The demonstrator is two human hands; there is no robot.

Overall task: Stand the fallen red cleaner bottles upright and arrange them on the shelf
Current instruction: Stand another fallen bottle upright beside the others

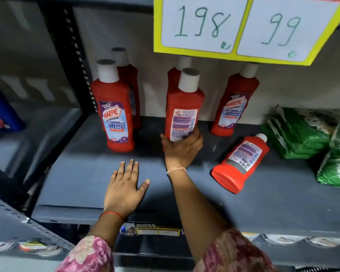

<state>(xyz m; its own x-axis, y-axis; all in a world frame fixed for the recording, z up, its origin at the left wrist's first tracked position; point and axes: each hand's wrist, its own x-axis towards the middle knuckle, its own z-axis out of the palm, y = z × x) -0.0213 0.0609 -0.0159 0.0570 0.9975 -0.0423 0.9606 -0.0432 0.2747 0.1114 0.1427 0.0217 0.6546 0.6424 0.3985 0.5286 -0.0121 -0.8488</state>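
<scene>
My right hand (182, 149) grips the base of a red cleaner bottle (183, 108) that stands upright mid-shelf, its back label facing me. Directly behind it another red bottle (174, 75) is partly hidden. At the left, two red bottles stand one behind the other, the front one (114, 112) showing its label and the rear one (129, 75) half covered. A further upright bottle (234, 105) stands at the right rear. One red bottle (239, 163) lies on its side at the right front, cap pointing away. My left hand (126, 189) rests flat and empty on the grey shelf (82, 183).
Green packets (302, 132) are stacked at the shelf's right end, close to the fallen bottle. A yellow price sign (243, 28) hangs down over the rear bottles. A black perforated upright (75, 55) bounds the shelf's left side, with a blue bottle (2, 114) beyond it.
</scene>
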